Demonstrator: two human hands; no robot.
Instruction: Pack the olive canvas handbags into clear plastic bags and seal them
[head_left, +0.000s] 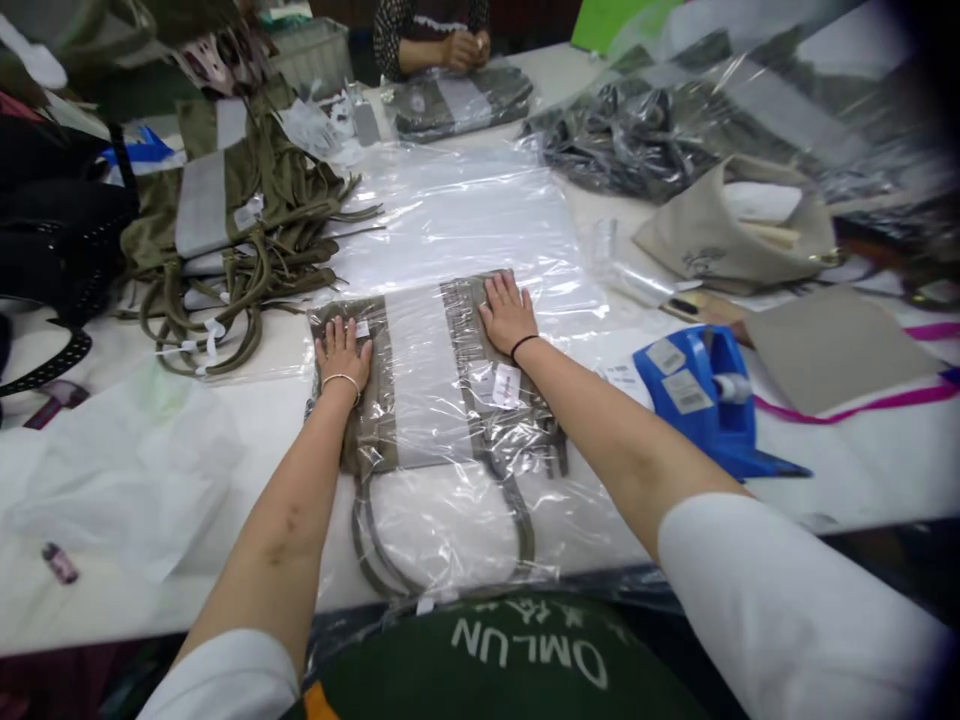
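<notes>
An olive-brown bag (375,400) lies flat inside a clear plastic sleeve in front of me, its looped handles (523,520) toward my body. A pale band runs down its middle, and a white tag (506,386) shows on the right part. My left hand (343,358) rests flat on the upper left of the sleeve, fingers spread. On the upper right corner lies my right hand (508,318), also flat with fingers apart. Beyond the bag is a stack of clear plastic sleeves (465,210).
Olive bags with handles (202,210) are piled at the left. A blue tape dispenser (697,395) and a beige pouch (705,235) stand right. Wrapped bags (637,140) lie at the back right. Another person's hands (465,50) are across the table (862,480).
</notes>
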